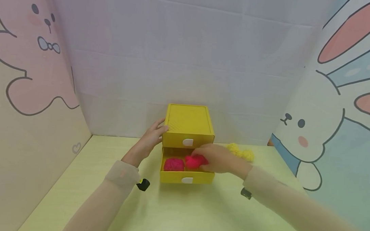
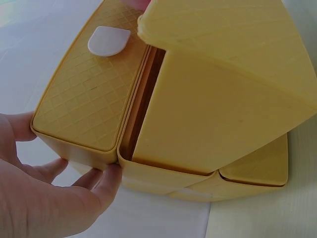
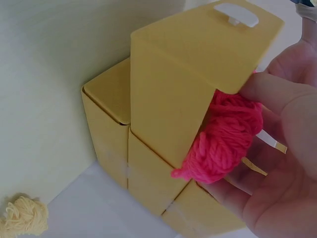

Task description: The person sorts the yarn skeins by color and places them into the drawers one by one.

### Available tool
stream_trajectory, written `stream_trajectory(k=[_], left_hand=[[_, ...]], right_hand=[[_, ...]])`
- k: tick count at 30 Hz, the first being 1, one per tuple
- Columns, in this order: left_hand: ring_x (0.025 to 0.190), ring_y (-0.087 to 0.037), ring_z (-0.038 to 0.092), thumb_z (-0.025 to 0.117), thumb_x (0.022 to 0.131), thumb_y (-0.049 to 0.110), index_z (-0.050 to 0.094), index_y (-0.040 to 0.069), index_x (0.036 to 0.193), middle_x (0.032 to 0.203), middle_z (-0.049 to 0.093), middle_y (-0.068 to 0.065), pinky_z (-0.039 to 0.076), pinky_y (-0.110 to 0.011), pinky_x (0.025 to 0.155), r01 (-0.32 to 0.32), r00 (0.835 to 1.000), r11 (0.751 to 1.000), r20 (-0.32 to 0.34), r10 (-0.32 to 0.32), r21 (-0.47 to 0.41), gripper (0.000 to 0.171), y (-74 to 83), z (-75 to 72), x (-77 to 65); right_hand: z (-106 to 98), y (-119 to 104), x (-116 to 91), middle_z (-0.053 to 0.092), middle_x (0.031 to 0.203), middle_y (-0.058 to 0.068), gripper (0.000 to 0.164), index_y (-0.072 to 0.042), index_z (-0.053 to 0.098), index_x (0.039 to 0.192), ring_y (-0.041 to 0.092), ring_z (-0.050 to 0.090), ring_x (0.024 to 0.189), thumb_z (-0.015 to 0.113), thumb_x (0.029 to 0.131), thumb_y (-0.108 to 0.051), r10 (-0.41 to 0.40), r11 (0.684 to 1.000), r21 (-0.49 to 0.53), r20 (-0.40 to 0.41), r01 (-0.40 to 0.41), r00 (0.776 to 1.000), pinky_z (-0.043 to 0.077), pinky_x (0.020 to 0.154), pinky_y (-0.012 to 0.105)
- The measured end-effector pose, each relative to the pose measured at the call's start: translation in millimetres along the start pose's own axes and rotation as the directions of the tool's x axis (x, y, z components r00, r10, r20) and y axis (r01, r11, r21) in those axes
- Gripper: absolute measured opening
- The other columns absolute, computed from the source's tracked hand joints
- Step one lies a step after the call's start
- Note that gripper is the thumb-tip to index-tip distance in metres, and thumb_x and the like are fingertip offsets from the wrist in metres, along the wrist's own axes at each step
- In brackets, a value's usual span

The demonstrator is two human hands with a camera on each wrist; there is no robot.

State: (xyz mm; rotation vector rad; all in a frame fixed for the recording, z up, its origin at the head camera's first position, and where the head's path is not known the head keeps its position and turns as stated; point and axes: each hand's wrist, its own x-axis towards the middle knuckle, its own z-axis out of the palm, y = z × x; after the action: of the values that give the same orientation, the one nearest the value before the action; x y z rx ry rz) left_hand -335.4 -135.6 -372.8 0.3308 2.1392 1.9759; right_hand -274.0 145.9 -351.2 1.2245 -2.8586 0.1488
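A yellow drawer cabinet [image 1: 189, 119] stands against the back wall, its drawers bearing white pull tabs. The drawer below the top one is pulled out [image 1: 173, 178]. Inside it, on the left, lies a magenta yarn ball [image 1: 174, 165]. My right hand [image 1: 215, 158] holds a bright pink yarn ball [image 3: 228, 136] at the right side of that open drawer, fingers and thumb around it. With its fingertips, my left hand [image 1: 148, 141] touches the cabinet's upper left side; in the left wrist view its fingers [image 2: 108, 186] rest against the top drawer section's side.
Yellow yarn balls [image 1: 240, 152] lie on the table right of the cabinet, behind the right forearm. A bottom drawer section [image 2: 257, 163] below the open one is closed. Printed side walls with a bear and a rabbit [image 1: 313, 123] border the pale tabletop [image 1: 181, 210].
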Motion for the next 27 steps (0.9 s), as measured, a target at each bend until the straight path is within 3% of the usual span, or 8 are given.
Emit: stream_trajectory(k=[10,19,27], left_hand=[[0.159,-0.035,0.028,0.049,0.113,0.037,0.018,0.026,0.172,0.173,0.024,-0.011,0.023,-0.056,0.131,-0.007,1.000,1.000,0.011,0.007,-0.012,0.067,0.2,-0.3,-2.2],[0.159,-0.036,0.028,0.048,0.114,0.038,0.017,0.025,0.172,0.174,0.023,-0.011,0.022,-0.057,0.131,-0.012,1.000,1.000,0.017,0.012,-0.014,0.067,-0.4,-0.8,-2.2],[0.158,-0.034,0.030,0.049,0.113,0.037,0.019,0.025,0.172,0.173,0.025,-0.011,0.023,-0.057,0.131,-0.015,1.000,1.000,0.008,0.015,-0.016,0.067,-1.2,-2.6,-2.9]], right_hand=[[11,-2,15,0.077,0.109,0.002,0.029,-0.012,0.077,0.116,0.022,0.070,0.100,0.086,0.090,-0.020,-0.018,0.999,-0.028,0.027,0.019,0.999,0.061,0.093,0.039],[27,0,27,0.077,0.115,0.001,0.034,-0.012,0.076,0.123,0.020,0.070,0.104,0.086,0.092,-0.021,0.014,0.999,0.034,0.077,-0.016,0.997,0.059,0.100,0.038],[35,8,30,0.077,0.114,-0.002,0.036,-0.012,0.075,0.125,0.013,0.067,0.097,0.086,0.092,-0.023,-0.006,0.993,0.117,0.080,-0.004,0.997,0.059,0.095,0.032]])
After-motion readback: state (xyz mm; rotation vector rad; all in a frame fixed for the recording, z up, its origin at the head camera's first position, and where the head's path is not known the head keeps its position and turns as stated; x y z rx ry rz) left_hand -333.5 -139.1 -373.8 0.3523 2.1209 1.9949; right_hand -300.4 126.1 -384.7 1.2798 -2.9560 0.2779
